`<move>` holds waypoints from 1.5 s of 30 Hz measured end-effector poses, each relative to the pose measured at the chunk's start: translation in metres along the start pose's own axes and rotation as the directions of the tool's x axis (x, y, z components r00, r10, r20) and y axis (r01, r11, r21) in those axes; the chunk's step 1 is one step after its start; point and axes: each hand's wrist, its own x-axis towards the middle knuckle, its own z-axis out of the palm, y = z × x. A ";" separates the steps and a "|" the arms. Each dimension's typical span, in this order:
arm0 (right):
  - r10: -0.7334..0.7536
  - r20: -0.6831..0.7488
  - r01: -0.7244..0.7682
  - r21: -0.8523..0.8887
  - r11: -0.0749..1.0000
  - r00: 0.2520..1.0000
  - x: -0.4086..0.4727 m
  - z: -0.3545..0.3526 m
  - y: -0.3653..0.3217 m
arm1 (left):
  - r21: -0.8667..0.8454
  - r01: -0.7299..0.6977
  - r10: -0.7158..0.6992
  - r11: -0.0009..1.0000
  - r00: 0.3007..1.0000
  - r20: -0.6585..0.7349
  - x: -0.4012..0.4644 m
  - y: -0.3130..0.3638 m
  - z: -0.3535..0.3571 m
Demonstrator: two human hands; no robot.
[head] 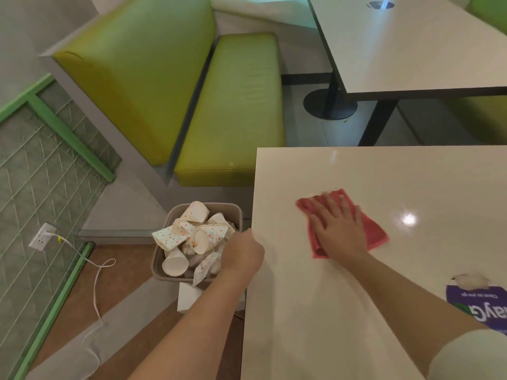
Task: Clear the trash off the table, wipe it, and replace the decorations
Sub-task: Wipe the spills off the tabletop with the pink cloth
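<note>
My right hand (pixel 338 226) lies flat with straight fingers on a red cloth (pixel 374 234), pressing it on the cream table (pixel 315 311). My left hand (pixel 242 253) hangs at the table's left edge over a beige trash bin (pixel 164 256) with its fingers curled downward; whether it holds anything is hidden. The bin is stuffed with several dotted paper cups (pixel 196 212) and crumpled paper. A purple wipes pack (pixel 480 305) with a white tissue showing lies at the table's right edge.
A green bench seat (pixel 233 113) stands behind the bin. Another table (pixel 411 42) on a black pedestal is at the back right. A white cable (pixel 96 283) runs from a wall socket (pixel 44 237) across the floor on the left.
</note>
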 end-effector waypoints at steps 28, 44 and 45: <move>0.237 0.004 -0.237 0.001 0.972 0.972 -0.095 -0.012 0.051 | -0.349 0.260 -0.204 0.900 0.960 0.189 -0.060 -0.008 0.028; -0.190 0.045 0.190 0.011 0.982 0.981 -0.160 0.030 -0.088 | -0.502 0.253 -0.256 0.827 0.965 0.063 -0.061 -0.033 0.039; -0.196 0.052 0.195 0.023 0.980 0.979 -0.159 0.027 -0.078 | -0.503 0.260 -0.268 0.824 0.962 0.058 -0.065 -0.036 0.039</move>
